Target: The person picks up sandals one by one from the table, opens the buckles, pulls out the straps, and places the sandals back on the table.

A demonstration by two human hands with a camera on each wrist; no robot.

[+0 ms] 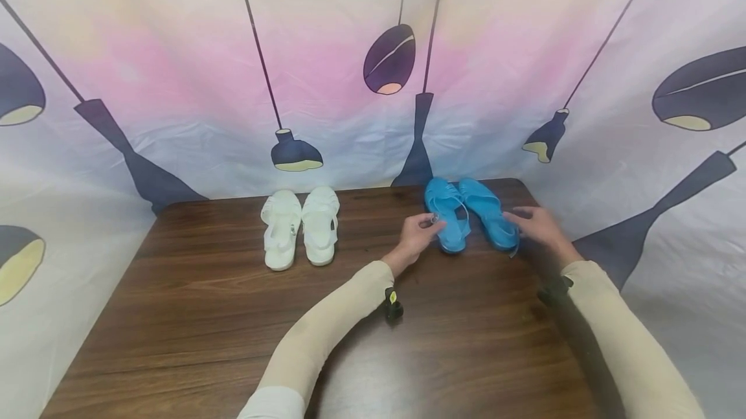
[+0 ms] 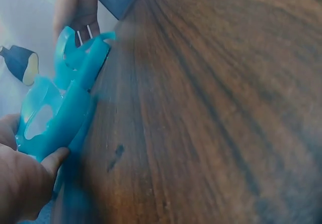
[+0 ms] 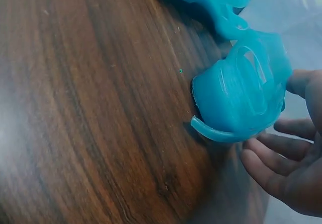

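Note:
A pair of blue sandals stands near the far right of the table. My left hand (image 1: 415, 236) holds the left blue sandal (image 1: 451, 236) at its side, and in the left wrist view the thumb (image 2: 56, 159) presses along its near edge. On the outer side of the right blue sandal (image 1: 500, 230) is my right hand (image 1: 542, 228). The right wrist view shows its fingers (image 3: 271, 161) spread and loosely bent, touching or nearly touching the sandal's side. A loose strap end (image 3: 216, 133) sticks out at that sandal's heel.
To the left, a pair of white sandals (image 1: 282, 228) stands side by side near the back of the brown wooden table (image 1: 192, 315). Behind the table and at its sides hangs a pale curtain (image 1: 192, 76) printed with dark lamps.

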